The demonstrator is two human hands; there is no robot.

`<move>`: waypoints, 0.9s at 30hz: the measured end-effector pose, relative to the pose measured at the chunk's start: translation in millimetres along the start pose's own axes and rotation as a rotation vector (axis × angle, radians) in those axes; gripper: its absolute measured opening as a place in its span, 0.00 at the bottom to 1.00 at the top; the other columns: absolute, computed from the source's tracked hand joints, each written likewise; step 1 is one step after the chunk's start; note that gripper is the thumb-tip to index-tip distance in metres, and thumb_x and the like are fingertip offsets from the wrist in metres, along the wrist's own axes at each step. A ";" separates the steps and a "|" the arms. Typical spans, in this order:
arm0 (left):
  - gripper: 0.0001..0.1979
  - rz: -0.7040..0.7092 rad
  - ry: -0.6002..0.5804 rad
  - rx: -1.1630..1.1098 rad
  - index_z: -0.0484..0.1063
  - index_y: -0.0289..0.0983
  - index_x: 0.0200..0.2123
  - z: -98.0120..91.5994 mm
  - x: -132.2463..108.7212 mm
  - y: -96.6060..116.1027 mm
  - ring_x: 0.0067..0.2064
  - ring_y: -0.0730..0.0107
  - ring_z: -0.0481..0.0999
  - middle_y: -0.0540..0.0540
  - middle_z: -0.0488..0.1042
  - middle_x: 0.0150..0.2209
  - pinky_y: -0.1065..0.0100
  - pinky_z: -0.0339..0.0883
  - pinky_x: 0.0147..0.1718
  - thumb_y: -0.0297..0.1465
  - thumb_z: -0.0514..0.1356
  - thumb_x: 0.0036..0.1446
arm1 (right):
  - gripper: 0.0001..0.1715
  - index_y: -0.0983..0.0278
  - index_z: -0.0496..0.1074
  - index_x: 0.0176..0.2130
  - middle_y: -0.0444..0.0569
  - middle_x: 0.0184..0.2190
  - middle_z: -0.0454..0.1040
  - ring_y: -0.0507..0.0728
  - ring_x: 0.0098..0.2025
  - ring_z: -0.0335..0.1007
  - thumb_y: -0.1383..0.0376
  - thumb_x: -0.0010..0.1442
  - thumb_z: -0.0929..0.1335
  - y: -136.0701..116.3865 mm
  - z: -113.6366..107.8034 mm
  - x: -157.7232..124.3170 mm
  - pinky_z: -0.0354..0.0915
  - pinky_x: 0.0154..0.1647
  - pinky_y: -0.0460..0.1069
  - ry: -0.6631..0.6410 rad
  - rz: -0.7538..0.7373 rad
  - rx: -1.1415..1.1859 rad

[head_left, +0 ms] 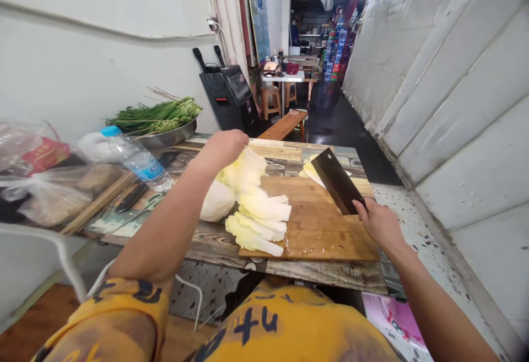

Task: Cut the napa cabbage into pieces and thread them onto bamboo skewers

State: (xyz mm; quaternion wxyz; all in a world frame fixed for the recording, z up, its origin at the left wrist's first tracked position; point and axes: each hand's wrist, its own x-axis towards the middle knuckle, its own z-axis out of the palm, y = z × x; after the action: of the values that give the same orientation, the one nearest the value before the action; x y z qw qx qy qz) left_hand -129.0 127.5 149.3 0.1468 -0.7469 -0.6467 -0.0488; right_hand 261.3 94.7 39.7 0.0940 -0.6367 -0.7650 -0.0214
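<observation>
My right hand point(382, 224) grips the handle of a dark cleaver point(336, 180), its broad blade tilted over the right part of the wooden cutting board point(322, 224). My left hand point(226, 150) has its fingers closed at the top of a pale yellow napa cabbage leaf point(248, 169) left of the board; the fingertips are partly hidden. Cut cabbage strips point(262, 219) lie across the board's left edge. Beside them rests a white cabbage head point(217, 201), partly covered by my left forearm. Another cabbage piece point(311, 169) lies behind the blade at the board's far edge.
On the table's left stand a metal bowl of green vegetables point(161, 119), a water bottle point(142, 161), a black-handled knife point(132, 196), wooden skewers point(101, 202) and plastic bags point(61, 196). Beyond are a black speaker point(229, 97) and a wooden bench point(285, 125). A wall runs along the right.
</observation>
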 end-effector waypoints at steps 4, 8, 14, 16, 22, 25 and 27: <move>0.15 -0.020 0.001 -0.242 0.74 0.35 0.45 -5.7 3.1 54.3 0.46 0.61 0.74 0.43 0.77 0.43 0.65 0.64 0.45 0.30 0.52 0.58 | 0.21 0.65 0.69 0.35 0.51 0.25 0.76 0.58 0.26 0.71 0.56 0.67 0.55 1.3 -4.9 0.1 0.52 0.26 0.48 -0.003 0.029 0.019; 0.12 0.070 -0.215 -0.458 0.76 0.38 0.40 36.9 2.5 125.8 0.43 0.64 0.75 0.47 0.78 0.41 0.70 0.65 0.41 0.29 0.56 0.55 | 0.22 0.65 0.69 0.35 0.52 0.27 0.77 0.58 0.29 0.72 0.56 0.68 0.55 4.8 -15.8 -3.8 0.52 0.27 0.48 -0.014 0.051 -0.010; 0.13 0.044 -0.216 -0.408 0.73 0.32 0.43 70.8 -30.4 178.1 0.43 0.55 0.73 0.37 0.76 0.42 0.60 0.66 0.41 0.29 0.54 0.58 | 0.20 0.64 0.69 0.35 0.52 0.28 0.76 0.58 0.30 0.72 0.56 0.67 0.57 6.6 -38.1 -17.5 0.51 0.28 0.48 -0.079 -0.047 -0.074; 0.13 0.110 -0.116 -0.356 0.70 0.30 0.44 69.6 -50.0 185.4 0.47 0.52 0.70 0.34 0.73 0.44 0.56 0.63 0.45 0.27 0.49 0.61 | 0.21 0.64 0.69 0.34 0.51 0.26 0.76 0.58 0.29 0.72 0.56 0.68 0.57 4.5 -44.4 -21.1 0.50 0.27 0.48 -0.103 -0.115 -0.124; 0.11 0.419 -0.007 -0.213 0.71 0.30 0.39 83.4 -86.5 202.1 0.45 0.54 0.69 0.35 0.72 0.39 0.56 0.63 0.44 0.24 0.49 0.61 | 0.21 0.65 0.70 0.36 0.51 0.26 0.76 0.58 0.27 0.72 0.55 0.68 0.57 -7.9 -58.1 -20.4 0.48 0.25 0.48 -0.163 -0.237 -0.201; 0.10 0.395 -0.028 -0.200 0.72 0.29 0.38 91.4 -86.8 206.2 0.43 0.55 0.69 0.36 0.73 0.37 0.56 0.64 0.43 0.23 0.50 0.60 | 0.21 0.65 0.70 0.37 0.52 0.29 0.78 0.58 0.29 0.73 0.56 0.68 0.56 -13.9 -60.1 -16.2 0.50 0.26 0.48 -0.229 -0.308 -0.183; 0.10 0.374 -0.034 -0.201 0.72 0.29 0.37 92.9 -85.9 208.2 0.42 0.55 0.70 0.36 0.73 0.37 0.57 0.64 0.42 0.23 0.51 0.60 | 0.21 0.64 0.70 0.37 0.52 0.30 0.78 0.58 0.30 0.74 0.56 0.68 0.56 -16.4 -59.2 -13.4 0.50 0.26 0.48 -0.246 -0.337 -0.185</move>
State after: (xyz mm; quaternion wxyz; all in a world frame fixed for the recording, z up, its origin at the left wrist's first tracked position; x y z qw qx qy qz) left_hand 50.6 46.8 5.8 0.0672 -0.8655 -0.4911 -0.0725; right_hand 254.5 69.6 96.9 -0.0640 -0.5037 -0.8610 -0.0291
